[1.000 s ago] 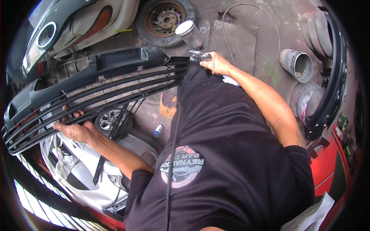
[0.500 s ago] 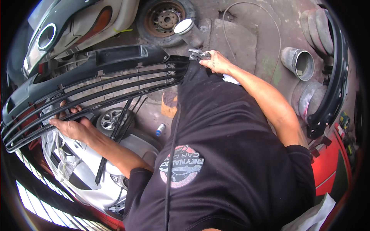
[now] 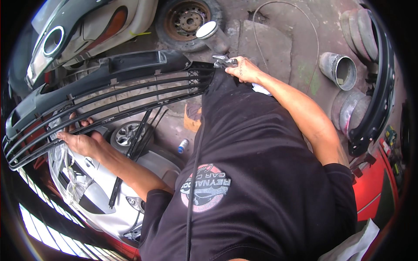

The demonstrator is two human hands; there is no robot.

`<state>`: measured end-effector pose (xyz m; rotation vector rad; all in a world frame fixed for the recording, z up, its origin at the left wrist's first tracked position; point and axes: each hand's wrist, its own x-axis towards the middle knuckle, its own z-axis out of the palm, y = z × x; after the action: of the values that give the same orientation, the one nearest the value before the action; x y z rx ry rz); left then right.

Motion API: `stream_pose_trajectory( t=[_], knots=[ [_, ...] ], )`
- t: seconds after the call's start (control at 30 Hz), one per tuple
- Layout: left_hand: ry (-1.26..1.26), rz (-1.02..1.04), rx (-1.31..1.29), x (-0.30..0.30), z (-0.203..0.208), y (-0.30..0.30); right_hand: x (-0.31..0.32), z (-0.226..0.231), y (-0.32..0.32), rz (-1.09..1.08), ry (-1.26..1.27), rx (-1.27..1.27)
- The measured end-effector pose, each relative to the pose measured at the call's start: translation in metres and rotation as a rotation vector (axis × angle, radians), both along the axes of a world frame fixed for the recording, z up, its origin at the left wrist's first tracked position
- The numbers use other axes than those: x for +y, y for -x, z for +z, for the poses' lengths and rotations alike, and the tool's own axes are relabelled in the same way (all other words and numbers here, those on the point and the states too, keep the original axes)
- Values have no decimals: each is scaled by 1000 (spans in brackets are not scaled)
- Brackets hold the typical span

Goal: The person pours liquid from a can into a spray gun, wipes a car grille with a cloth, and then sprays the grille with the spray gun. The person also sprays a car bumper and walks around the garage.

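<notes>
A long black car bumper grille [image 3: 130,102] with curved horizontal slats stretches across the left half of the view. My left hand [image 3: 82,138] is closed around its lower slats near the left end, fingers showing between the bars. At the grille's right end, my right hand [image 3: 244,70] grips a metal spray gun [image 3: 224,63]. A grey cup with a white lid [image 3: 213,37] rises from the gun. The gun's nozzle is close to the end of the grille. Part of the gun's handle is hidden by my fingers.
A rusty wheel [image 3: 188,21] lies on the concrete floor beyond the gun. A silver car [image 3: 126,182] stands at lower left, a light-coloured bumper [image 3: 104,35] at upper left. Metal cylinders [image 3: 337,71] and a black curved bar [image 3: 383,82] are on the right. A thin hose [image 3: 314,32] loops across the floor.
Hardly anything differs. The grille's left end and my left hand sit very slightly further right in the view; both hands keep their hold.
</notes>
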<state>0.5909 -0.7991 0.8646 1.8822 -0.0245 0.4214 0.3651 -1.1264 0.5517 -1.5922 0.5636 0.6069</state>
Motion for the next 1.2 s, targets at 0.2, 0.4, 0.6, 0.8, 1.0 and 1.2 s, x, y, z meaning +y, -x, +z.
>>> stream_pose_trajectory(
  t=[0.2, 0.4, 0.6, 0.8, 1.0, 1.2],
  knots=[
    [47, 111, -66, 2, -24, 1, 4, 3, 1, 17, 8, -26],
    [130, -46, -81, 15, -43, 10, 0, 0, 8, -56, 22, -33],
    [275, 44, -77, -18, -78, 37, -7, 15, 8, -27, 4, -8],
    [529, -448, -6, 22, -56, 34, -7, 10, 10, -5, 18, -28],
    [655, -800, 70, 39, -4, 26, -6, 15, 12, -14, -13, -9],
    [621, -678, 75, 49, 1, 23, -4, 24, 12, 25, -55, -2]
  ],
)
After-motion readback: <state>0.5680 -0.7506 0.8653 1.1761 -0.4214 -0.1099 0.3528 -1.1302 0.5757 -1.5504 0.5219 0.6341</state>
